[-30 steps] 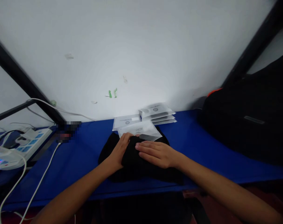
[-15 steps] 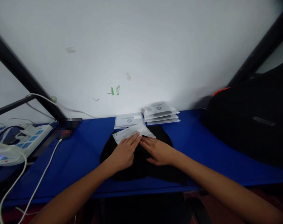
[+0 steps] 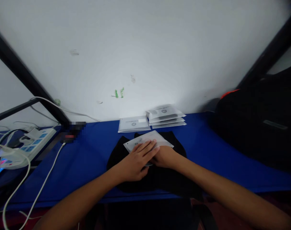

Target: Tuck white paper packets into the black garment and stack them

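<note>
A translucent white plastic zip bag (image 3: 142, 139) with dark print lies tilted over a black folded cloth item (image 3: 121, 153), in front of me. My left hand (image 3: 138, 159) rests on the bag's near part, fingers stretched out over it and thumb apart below. My right hand (image 3: 166, 156) is at the bag's near right edge. Its fingers are hidden under the film and behind my left hand; whether they hold anything does not show. A pale strip of the bag's edge peeks out beneath my left fingers.
Several similar packed bags (image 3: 166, 111) are stacked by the wall, with another flat bag (image 3: 134, 124) to their left. A white power strip (image 3: 37, 142) with cables sits at the left of the blue table (image 3: 83, 166). A large black item (image 3: 255, 127) occupies the right end.
The zip bag has shifted right and slightly nearer. My right fingers, earlier visible at its edge, have gone under the film. My left hand has moved right across the bag.
</note>
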### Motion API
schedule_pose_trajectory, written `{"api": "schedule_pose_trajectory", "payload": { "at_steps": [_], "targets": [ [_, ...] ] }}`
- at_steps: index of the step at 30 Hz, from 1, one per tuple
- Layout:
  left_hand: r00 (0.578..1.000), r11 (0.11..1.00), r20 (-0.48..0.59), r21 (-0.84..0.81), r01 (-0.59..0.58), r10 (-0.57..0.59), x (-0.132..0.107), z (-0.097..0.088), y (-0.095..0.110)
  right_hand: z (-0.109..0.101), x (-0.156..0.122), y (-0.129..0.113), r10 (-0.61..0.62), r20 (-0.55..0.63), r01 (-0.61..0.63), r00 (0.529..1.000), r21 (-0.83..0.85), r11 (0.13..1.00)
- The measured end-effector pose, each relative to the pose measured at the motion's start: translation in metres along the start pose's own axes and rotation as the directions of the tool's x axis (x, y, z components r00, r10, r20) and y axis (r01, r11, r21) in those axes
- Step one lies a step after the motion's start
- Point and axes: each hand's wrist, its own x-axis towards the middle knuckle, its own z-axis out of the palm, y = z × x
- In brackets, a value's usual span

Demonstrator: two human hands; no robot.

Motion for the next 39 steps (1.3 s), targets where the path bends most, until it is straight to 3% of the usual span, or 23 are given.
{"api": "schedule_pose_trajectory", "payload": {
  "at_steps": [2, 4, 7, 9, 11, 13, 17, 25, 29, 33, 35, 39],
  "targets": [
    [0.998, 0.999, -0.051, 0.003, -0.036, 0.037, -0.002, -0.005, -0.006, -0.012, -0.001, 0.002, 0.084, 0.02, -0.084, 0.996, -0.028, 0.996],
    [0.982, 0.997, -0.175, 0.0, -0.071, 0.07, -0.004, -0.007, -0.012, -0.024, 0.0, 0.003, 0.116, -0.006, -0.116, 0.993, -0.055, 0.992],
    [0.901, 0.995, -0.423, 0.003, -0.098, 0.09, -0.004, -0.007, -0.018, -0.04, 0.001, 0.004, 0.055, -0.22, -0.074, 0.974, -0.081, 0.994],
    [0.841, 0.995, -0.534, 0.002, -0.102, 0.087, -0.003, -0.006, -0.019, -0.049, 0.001, 0.002, -0.05, -0.425, 0.019, 0.904, -0.077, 0.997],
    [0.805, 0.995, -0.588, -0.008, -0.102, 0.078, -0.002, -0.006, -0.019, -0.057, 0.001, -0.002, -0.147, -0.576, 0.115, 0.804, -0.092, 0.989],
    [0.782, 0.995, -0.618, -0.001, -0.104, 0.081, -0.001, -0.005, -0.017, -0.06, 0.001, -0.008, -0.232, -0.63, 0.188, 0.741, -0.138, 0.972],
    [0.772, 0.992, -0.624, 0.07, -0.101, 0.123, 0.001, -0.005, -0.011, -0.055, 0.003, -0.017, -0.36, -0.614, 0.297, 0.703, -0.206, 0.932],
    [0.797, 0.998, -0.601, 0.013, -0.068, 0.062, 0.0, -0.004, -0.012, -0.05, 0.005, -0.015, -0.318, -0.542, 0.245, 0.777, -0.206, 0.948],
    [0.75, 1.0, -0.661, 0.001, -0.023, 0.018, -0.004, -0.014, -0.016, -0.058, 0.003, 0.013, -0.236, -0.525, 0.173, 0.817, -0.167, 0.971],
    [0.68, 1.0, -0.733, 0.029, 0.006, 0.017, -0.009, -0.028, -0.021, -0.069, -0.008, 0.06, -0.023, -0.503, -0.061, 0.864, -0.151, 0.987],
    [0.655, 1.0, -0.755, 0.029, -0.004, 0.025, -0.011, -0.031, -0.024, -0.073, -0.015, 0.074, 0.02, -0.494, -0.099, 0.869, -0.135, 0.986],
    [0.69, 0.993, -0.717, 0.024, -0.119, 0.1, -0.013, -0.024, -0.022, -0.077, -0.019, 0.064, -0.013, -0.406, -0.021, 0.914, -0.078, 0.997]
  ]
}}
